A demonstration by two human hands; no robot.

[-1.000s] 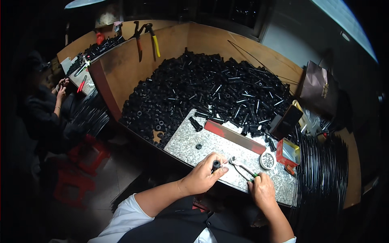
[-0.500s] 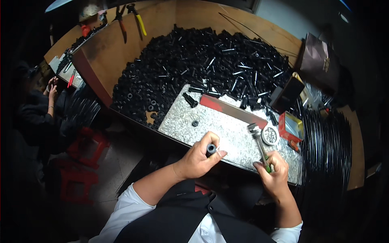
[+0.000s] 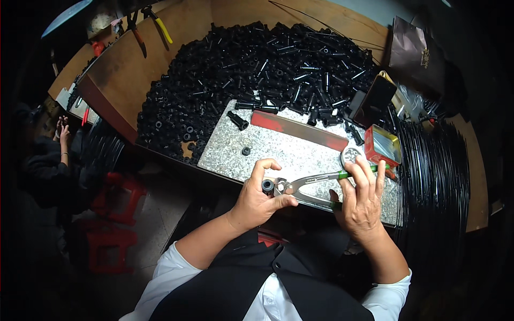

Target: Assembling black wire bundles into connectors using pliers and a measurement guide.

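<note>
So, head view, the only one there is: the left hand [image 3: 250, 202] is curled around a black tube-shaped part [image 3: 267, 185], open end up, thumb stuck out beneath the plier head. Looks like that grip is there to keep the part steady and leave its end free. The right hand [image 3: 362, 202] has the green-handled pliers [image 3: 316, 180], handles spread, fingers raised along the upper grip and thumb side by the lower one, so I'd call it a loose hold. The jaws are right beside the tube's end, but I honestly can't tell if they're pinching anything.

Both hands are over the near edge of the speckled bench [image 3: 222, 143]. A small black ring [image 3: 246, 151] sits alone on it, and a red-and-dark bar [image 3: 300, 130] lies between the work space and the big heap of black parts [image 3: 251, 69], probably as a stop. White dish [image 3: 343, 157] and red tin [image 3: 383, 159] are by the right hand, handy for reaching, I guess.
</note>
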